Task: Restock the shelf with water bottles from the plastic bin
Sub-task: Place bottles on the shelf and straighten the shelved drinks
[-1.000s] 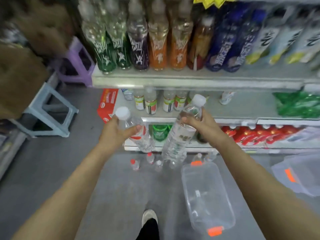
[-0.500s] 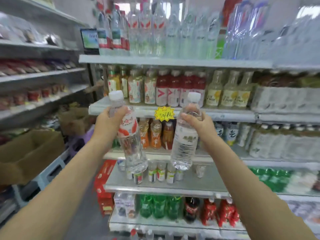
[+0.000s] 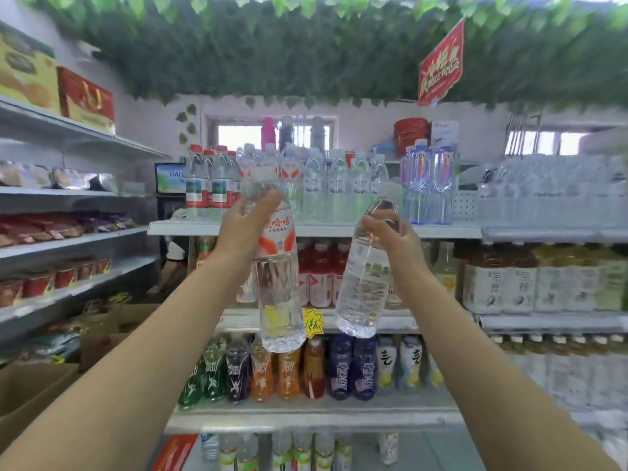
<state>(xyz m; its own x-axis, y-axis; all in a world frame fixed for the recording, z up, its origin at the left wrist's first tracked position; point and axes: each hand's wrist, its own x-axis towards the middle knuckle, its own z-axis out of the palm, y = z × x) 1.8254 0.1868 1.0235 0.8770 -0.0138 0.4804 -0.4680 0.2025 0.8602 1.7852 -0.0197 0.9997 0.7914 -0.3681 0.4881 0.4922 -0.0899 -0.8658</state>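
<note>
risk: left hand [image 3: 244, 229] grasps a red-labelled bottle [image 3: 278, 283], right hand [image 3: 390, 236] a plain bottle [image 3: 365, 283]; pushed into the crowded top shelf [image 3: 441, 231], either could topple the standing row [image 3: 323, 185].

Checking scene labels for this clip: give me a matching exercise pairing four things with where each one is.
1. red-labelled bottle
2. pale-labelled bottle
3. red sign
4. yellow price tag

A. hanging from the leafy ceiling
B. held in the right hand
C. on a shelf edge
D. held in the left hand

Pairs: 1-D, 2-B, 3-A, 4-C.
</note>
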